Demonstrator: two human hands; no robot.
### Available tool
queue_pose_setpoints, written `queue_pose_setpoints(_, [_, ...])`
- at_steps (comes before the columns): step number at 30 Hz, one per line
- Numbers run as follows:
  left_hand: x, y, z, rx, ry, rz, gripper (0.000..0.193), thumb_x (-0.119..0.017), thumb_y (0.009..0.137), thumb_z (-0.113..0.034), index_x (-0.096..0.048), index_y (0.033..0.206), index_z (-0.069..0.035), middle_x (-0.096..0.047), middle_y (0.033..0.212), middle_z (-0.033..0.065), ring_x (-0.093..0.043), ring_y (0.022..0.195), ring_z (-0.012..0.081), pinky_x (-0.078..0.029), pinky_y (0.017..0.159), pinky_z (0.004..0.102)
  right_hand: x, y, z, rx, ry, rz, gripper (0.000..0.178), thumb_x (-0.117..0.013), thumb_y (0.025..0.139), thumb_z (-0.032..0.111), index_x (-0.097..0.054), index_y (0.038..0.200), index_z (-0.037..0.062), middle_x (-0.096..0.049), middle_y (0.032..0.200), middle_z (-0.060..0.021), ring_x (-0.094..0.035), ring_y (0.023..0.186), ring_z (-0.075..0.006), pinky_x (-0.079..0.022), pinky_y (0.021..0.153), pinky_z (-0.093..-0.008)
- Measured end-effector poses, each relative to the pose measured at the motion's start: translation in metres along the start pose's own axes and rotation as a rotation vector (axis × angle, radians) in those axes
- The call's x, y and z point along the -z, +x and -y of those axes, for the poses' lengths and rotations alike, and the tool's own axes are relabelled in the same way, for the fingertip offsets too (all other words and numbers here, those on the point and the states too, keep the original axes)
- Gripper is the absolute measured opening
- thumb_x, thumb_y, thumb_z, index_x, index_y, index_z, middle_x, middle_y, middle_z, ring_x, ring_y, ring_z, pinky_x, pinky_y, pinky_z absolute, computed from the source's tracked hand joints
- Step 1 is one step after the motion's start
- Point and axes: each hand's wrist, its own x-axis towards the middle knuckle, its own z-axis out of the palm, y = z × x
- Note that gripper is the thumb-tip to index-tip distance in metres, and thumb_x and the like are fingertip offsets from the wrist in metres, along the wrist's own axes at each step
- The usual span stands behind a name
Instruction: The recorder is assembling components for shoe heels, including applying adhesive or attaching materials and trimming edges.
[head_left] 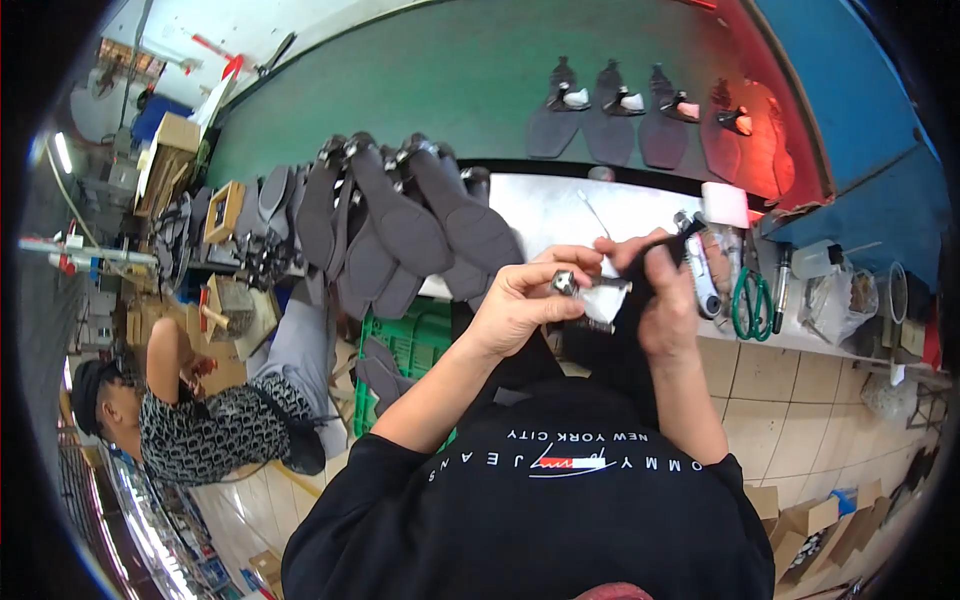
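Note:
My left hand [520,302] is closed, pinching a sandal strap [565,283] with a shiny dark ornament and a white lining [603,301]. To its right, my right hand [666,305] is blurred by motion. Its thumb and fingers bend around a black sandal piece [652,247] that reaches up toward the tools. Where this piece joins the strap is hard to make out against my black shirt. Left of my hands, several dark grey sandal soles [400,215] lie heaped at the bench edge, with shiny black straps at their far ends.
Several sandals [610,125] stand in a row on the green belt [440,90]. On the metal ledge [540,205] lie a box cutter [705,285], green-handled scissors [752,305] and a marker [782,285]. A green crate [405,335] stands below. A co-worker [215,430] sits at the left.

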Motion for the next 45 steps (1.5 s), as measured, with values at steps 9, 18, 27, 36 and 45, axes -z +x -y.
queue_pose_setpoints(9, [0.033,-0.050,0.011,0.037,-0.128,-0.184,0.030,-0.069,0.084,0.001,-0.065,0.114,-0.003,-0.066,0.117,0.0106,-0.066,0.090,0.0125,-0.056,0.074,0.0254,0.017,-0.033,-0.020,-0.477,0.293,0.066,0.035,-0.057,0.096,0.041,-0.048,0.096,0.0068,-0.054,0.079,-0.0088,-0.055,0.070,-0.0184,-0.048,0.076,-0.0368])
queue_pose_setpoints(18, [0.038,-0.064,0.006,0.018,-0.114,-0.211,0.030,-0.069,0.084,0.000,-0.066,0.114,-0.003,-0.064,0.121,0.0135,-0.064,0.101,0.0149,-0.054,0.083,0.0262,-0.003,-0.040,-0.003,-0.377,-0.143,0.217,0.046,-0.080,0.065,0.002,-0.044,0.091,0.0101,-0.047,0.092,-0.0011,-0.048,0.085,-0.0107,-0.041,0.076,-0.0237])
queue_pose_setpoints(27, [0.033,-0.066,0.001,-0.049,0.081,-0.193,0.034,-0.076,0.074,0.000,-0.068,0.107,-0.001,-0.061,0.123,0.0209,-0.058,0.115,0.0264,-0.047,0.098,0.0362,-0.037,-0.054,0.026,0.056,-0.914,0.228,0.053,-0.081,0.067,0.004,-0.063,0.117,0.0002,-0.068,0.100,-0.0122,-0.065,0.088,-0.0195,-0.049,0.080,-0.0292])
queue_pose_setpoints(36, [0.029,-0.066,0.003,-0.062,0.050,-0.177,0.033,-0.075,0.073,0.003,-0.067,0.105,0.000,-0.060,0.123,0.0222,-0.060,0.113,0.0273,-0.047,0.099,0.0376,-0.032,-0.061,0.017,0.104,-0.834,0.231,0.045,-0.075,0.070,-0.002,-0.067,0.114,0.0002,-0.069,0.097,-0.0140,-0.066,0.085,-0.0199,-0.051,0.077,-0.0287])
queue_pose_setpoints(45, [0.026,-0.063,0.003,-0.069,0.009,-0.170,0.031,-0.071,0.075,0.008,-0.069,0.105,0.000,-0.064,0.121,0.0161,-0.063,0.101,0.0148,-0.052,0.079,0.0222,-0.033,-0.061,0.016,0.086,-0.816,0.220,0.045,-0.075,0.070,-0.003,-0.067,0.114,0.0000,-0.068,0.095,-0.0133,-0.064,0.082,-0.0192,-0.050,0.075,-0.0282])
